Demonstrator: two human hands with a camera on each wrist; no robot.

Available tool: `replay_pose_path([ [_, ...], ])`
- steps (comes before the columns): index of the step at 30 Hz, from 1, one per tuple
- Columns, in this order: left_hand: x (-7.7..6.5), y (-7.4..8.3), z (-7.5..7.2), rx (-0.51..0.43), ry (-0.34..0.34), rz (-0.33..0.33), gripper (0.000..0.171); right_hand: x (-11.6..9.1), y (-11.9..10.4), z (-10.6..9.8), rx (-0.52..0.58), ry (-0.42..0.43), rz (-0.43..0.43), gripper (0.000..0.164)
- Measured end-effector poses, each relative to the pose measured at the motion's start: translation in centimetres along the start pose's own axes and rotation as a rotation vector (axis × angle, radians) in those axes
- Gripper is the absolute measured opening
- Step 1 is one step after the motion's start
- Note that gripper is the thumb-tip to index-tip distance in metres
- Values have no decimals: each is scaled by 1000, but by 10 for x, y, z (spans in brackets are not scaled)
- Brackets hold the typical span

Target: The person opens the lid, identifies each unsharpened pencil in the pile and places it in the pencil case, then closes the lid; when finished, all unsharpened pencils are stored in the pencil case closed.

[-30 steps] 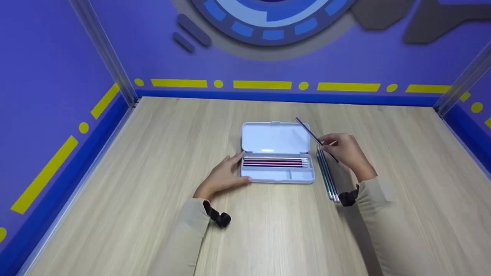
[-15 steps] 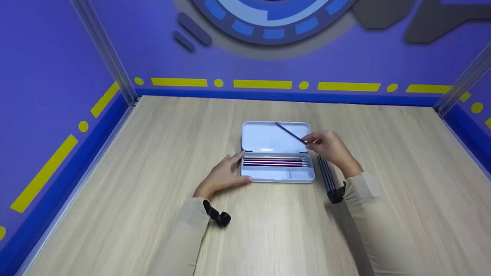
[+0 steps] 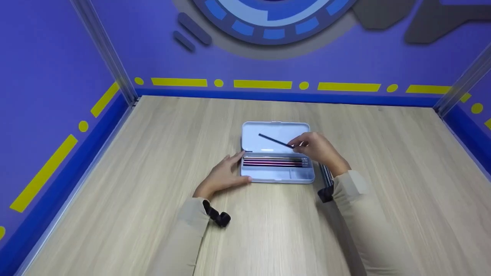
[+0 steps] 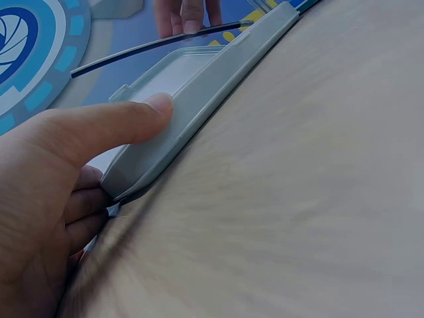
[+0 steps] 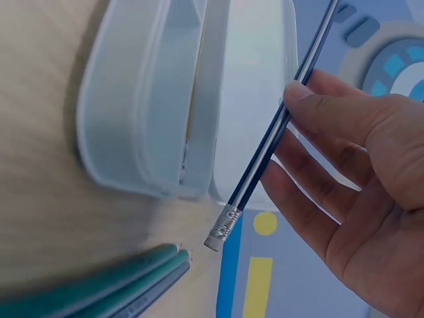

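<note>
An open white pencil case (image 3: 266, 175) lies on the table, its lid leaning back. Several pencils (image 3: 272, 162) rest side by side in the long rear compartment. My left hand (image 3: 222, 178) holds the case's left end, thumb on the front wall (image 4: 189, 122) and fingers around the back corner. Above the hinge side, my right hand (image 3: 320, 149) pinches a dark striped pencil (image 3: 274, 140) between thumb and fingers. The pencil slants over the lid, pointing left; its eraser end (image 5: 223, 228) with a silver ferrule shows in the right wrist view.
Several loose pencils (image 3: 325, 174) lie on the table just right of the case, partly hidden by the right wrist; teal ones (image 5: 126, 285) show in the right wrist view. Purple-blue panels (image 3: 268, 69) stand behind and at both sides of the wooden table (image 3: 172, 134).
My right hand has carried the pencil leftward from above the loose pencils to over the case, and the pencil has swung flatter. The left hand and the case stay in place.
</note>
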State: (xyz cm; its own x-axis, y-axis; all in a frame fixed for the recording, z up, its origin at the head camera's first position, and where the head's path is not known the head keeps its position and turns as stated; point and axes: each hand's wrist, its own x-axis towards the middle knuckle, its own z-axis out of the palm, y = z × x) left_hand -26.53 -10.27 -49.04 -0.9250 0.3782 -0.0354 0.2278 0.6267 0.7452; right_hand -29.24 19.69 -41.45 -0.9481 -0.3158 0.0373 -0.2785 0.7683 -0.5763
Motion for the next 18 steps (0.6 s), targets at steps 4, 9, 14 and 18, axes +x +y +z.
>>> replay_pose_path([
  [4,0,-1,1,-4,0,-4,95,3,-5,6,-29,-15,-12,25],
  [9,1,-1,1,-12,0,-9,95,6,-13,12,-46,-37,-16,25],
  [14,1,-2,1,-8,0,-5,95,8,-17,18,-94,-43,-33,23],
  [18,1,-1,0,-12,-1,-14,96,9,-19,21,-116,-48,-58,23],
])
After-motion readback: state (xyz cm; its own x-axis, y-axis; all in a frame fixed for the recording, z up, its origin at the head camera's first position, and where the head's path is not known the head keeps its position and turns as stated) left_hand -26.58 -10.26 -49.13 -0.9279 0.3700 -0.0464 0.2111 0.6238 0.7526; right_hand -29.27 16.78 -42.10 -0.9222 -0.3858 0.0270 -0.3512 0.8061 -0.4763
